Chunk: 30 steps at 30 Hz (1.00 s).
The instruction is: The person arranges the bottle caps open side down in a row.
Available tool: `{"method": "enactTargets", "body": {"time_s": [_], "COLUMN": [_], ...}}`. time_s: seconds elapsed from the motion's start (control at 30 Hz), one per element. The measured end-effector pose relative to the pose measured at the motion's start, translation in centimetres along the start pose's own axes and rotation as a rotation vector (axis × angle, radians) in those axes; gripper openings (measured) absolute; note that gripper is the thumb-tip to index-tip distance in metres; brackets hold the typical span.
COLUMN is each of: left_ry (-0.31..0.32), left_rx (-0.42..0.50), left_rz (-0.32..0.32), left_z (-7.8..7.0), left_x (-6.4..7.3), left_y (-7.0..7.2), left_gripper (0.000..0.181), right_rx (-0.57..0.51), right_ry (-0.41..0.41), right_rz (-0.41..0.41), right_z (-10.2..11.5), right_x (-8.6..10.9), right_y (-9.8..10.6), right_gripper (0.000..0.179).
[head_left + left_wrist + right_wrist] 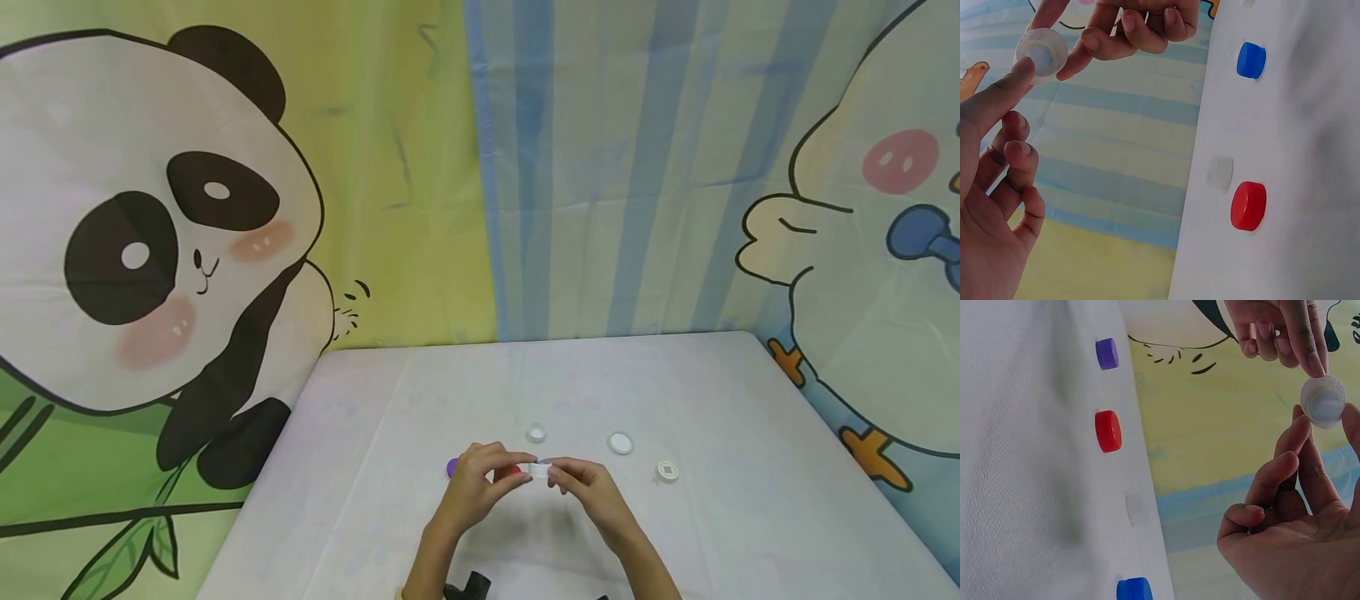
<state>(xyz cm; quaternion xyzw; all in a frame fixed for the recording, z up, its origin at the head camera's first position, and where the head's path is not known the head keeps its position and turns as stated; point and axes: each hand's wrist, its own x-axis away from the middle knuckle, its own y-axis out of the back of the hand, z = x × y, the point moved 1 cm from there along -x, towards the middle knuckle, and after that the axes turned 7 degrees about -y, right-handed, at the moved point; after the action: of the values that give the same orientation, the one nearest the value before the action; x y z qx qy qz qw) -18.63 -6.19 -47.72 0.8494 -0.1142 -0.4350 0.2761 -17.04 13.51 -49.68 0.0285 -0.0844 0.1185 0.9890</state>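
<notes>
A white bottle cap (540, 471) is held up between both hands, above the table. My left hand (482, 483) pinches its left side with thumb and finger. From the opposite side, my right hand (590, 493) holds the same cap between thumb and fingertips. In the right wrist view the cap (1324, 402) appears round and translucent, with a recessed centre; its other fingers curl loosely below. Just behind the hands are a red cap (1249, 206), a blue cap (1252, 60) and a purple cap (1107, 354), partly hidden by the hands in the head view.
Pale caps lie on the white table (360, 517): one clear cap (536, 432) behind the hands, a white cap (620, 443) farther right, and a cream cap (667, 472) beyond the right hand. A black object (472, 587) shows by the left forearm. Cartoon curtains (405, 167) stand behind.
</notes>
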Motion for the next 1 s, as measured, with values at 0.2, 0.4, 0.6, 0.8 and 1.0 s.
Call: {"method": "enactTargets", "body": {"time_s": [0.2,0.4,0.6,0.8,1.0], "left_ry": [0.014,0.025,0.059,0.094,0.095], "left_rx": [0.015,0.062,0.114,0.149,0.119], "left_rz": [0.01,0.007,-0.023,-0.016,-0.013], "left_z": [0.1,0.2,0.3,0.2,0.2], "left_x": [0.2,0.2,0.1,0.1,0.0], "left_y": [-0.1,-0.1,-0.1,-0.4,-0.5], "left_gripper": [0.023,0.03,0.036,0.028,0.025], "right_rx": [-0.022,-0.042,-0.063,-0.051,0.024], "right_ry": [0.014,0.055,0.122,0.239,0.42], "right_rz": [-0.013,-0.014,-0.056,-0.059,-0.043], "right_z": [-0.2,-0.2,-0.6,-0.5,1.1], "right_x": [0.0,-0.1,-0.2,-0.3,0.4], "right_y": [0.0,0.0,0.1,0.1,-0.2], "right_gripper": [0.028,0.027,0.027,0.027,0.027]}}
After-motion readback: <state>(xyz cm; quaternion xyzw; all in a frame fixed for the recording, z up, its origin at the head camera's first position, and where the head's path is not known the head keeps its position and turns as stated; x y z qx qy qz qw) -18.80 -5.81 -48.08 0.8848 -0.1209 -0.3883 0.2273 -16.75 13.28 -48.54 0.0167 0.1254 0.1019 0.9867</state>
